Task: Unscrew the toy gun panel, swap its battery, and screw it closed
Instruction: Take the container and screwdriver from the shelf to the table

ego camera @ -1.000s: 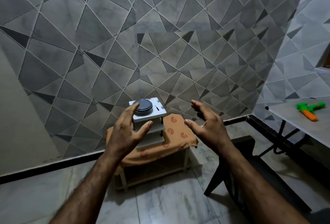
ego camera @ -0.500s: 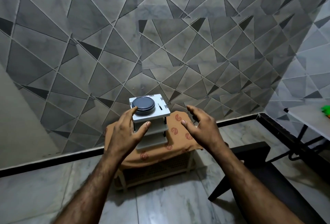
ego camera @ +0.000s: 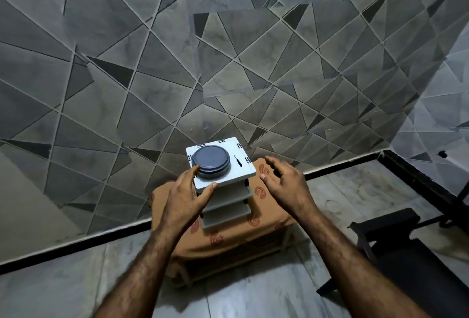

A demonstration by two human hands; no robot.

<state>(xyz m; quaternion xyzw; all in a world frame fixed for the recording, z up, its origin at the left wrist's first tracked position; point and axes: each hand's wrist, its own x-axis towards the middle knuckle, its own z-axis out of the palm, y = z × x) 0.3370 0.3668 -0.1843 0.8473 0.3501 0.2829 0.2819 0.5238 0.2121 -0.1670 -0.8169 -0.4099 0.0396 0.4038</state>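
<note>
View has swung left, so the toy gun is out of frame, away right of both hands. Left hand (ego camera: 185, 198) grips the white rack's (ego camera: 245, 172) top shelf by the tin (ego camera: 210, 161); right hand (ego camera: 284, 183) hovers spread, empty. Possibly 1 screwdriver (ego camera: 238, 161) lies between them: tool-fetching, unscrewing unstarted.

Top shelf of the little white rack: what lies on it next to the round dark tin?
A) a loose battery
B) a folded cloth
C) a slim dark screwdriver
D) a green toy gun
C: a slim dark screwdriver lies flat on the white top shelf, just to the right of the round dark tin and apart from it.
</note>
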